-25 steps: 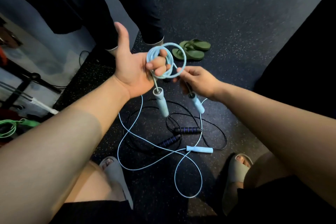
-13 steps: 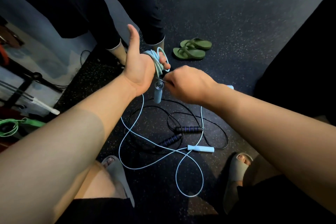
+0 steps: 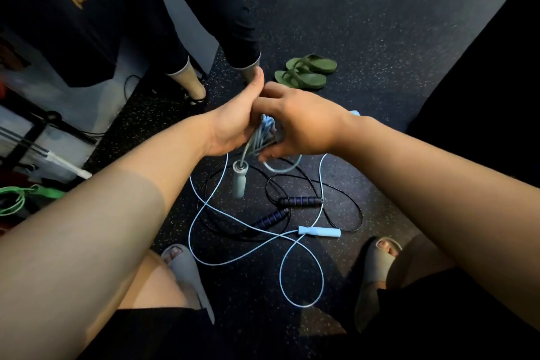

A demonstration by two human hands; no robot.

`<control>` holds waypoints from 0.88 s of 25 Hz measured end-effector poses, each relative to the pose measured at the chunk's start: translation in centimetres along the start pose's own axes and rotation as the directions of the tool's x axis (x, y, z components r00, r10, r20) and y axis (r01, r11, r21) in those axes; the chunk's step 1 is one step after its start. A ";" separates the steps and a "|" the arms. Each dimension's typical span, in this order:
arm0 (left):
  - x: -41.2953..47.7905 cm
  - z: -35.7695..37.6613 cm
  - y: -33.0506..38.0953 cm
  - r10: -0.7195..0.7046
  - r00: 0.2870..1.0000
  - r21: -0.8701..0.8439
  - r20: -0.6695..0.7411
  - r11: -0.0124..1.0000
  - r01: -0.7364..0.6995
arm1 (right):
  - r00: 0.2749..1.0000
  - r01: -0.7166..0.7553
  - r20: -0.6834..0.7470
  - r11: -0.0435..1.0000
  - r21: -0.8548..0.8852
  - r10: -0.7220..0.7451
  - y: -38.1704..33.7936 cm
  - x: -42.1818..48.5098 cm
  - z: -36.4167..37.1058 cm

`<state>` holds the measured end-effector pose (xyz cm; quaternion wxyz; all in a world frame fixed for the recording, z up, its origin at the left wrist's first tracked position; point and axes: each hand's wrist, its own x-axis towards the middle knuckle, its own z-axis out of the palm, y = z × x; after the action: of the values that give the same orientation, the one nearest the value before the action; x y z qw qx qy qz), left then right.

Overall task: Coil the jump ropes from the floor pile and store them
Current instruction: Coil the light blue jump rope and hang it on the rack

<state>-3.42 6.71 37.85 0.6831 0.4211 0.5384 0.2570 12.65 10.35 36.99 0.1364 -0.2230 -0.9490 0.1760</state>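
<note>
My left hand holds a small coil of light-blue jump rope, thumb pointing up. My right hand is pressed against it from the right, fingers curled round the same coil. One pale handle dangles below the hands; the tip of the other handle shows behind my right wrist. On the floor below lie a second light-blue rope with its handle and a black rope with dark blue handles, tangled together.
Another person's legs stand just beyond my hands. Green flip-flops lie on the dark speckled floor to the right. My sandalled feet flank the pile. A green band and a rack are at left.
My right hand has moved left over the coil and closed on it. The open loop seen a second ago is now bunched between both hands, which have dropped lower.
</note>
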 end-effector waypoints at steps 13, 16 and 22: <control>0.2 -1.0 -0.9 -0.099 0.952 0.226 0.289 0.973 0.033 | 0.967 -0.229 0.178 0.929 0.289 0.183 1.0 -0.2 -0.5; 0.0 -1.5 -0.6 0.024 0.953 0.231 0.303 0.968 -0.098 | 0.948 -0.306 0.201 0.879 0.366 0.247 1.9 -0.4 -1.5; 0.6 -2.5 0.0 0.182 0.966 0.133 0.186 0.969 -0.208 | 0.910 -0.379 0.138 0.648 0.660 0.391 3.6 -1.5 -2.0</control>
<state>-5.66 7.93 37.42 0.6643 0.5435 0.4513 0.2442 15.93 13.20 37.08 0.1753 -0.3560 -0.7494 0.5300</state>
